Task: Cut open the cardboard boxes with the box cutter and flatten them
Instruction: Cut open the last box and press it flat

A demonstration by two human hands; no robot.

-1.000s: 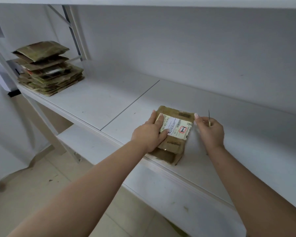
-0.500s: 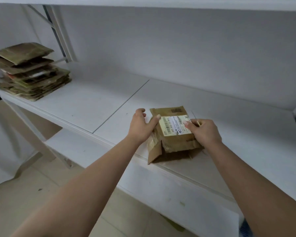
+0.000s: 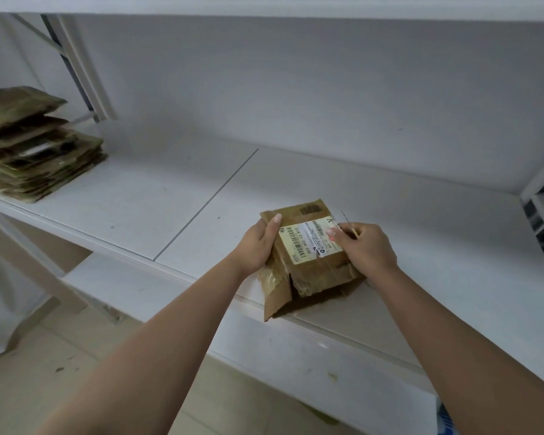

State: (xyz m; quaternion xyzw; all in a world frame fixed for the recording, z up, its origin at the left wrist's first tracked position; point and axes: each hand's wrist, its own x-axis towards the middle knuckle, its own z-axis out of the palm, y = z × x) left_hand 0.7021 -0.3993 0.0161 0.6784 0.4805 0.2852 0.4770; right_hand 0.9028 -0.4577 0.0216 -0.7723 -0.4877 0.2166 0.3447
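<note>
A small brown cardboard box (image 3: 308, 265) with a white shipping label lies at the front edge of the white shelf (image 3: 170, 196), its near flaps hanging open over the edge. My left hand (image 3: 258, 246) grips the box's left side, thumb on top. My right hand (image 3: 366, 249) holds the box cutter (image 3: 349, 224), whose thin blade sticks up past the fingers, while its fingertips press on the label at the box's right side.
A stack of flattened cardboard boxes (image 3: 32, 146) sits at the far left of the shelf. A grey wall stands behind and an upper shelf overhead. A lower shelf and a tiled floor lie below. Shelf uprights stand at the right edge.
The box has been turned and pulled toward the front edge, and its near flaps have opened. My left hand shifted from its top to its left side. My right hand moved onto the label.
</note>
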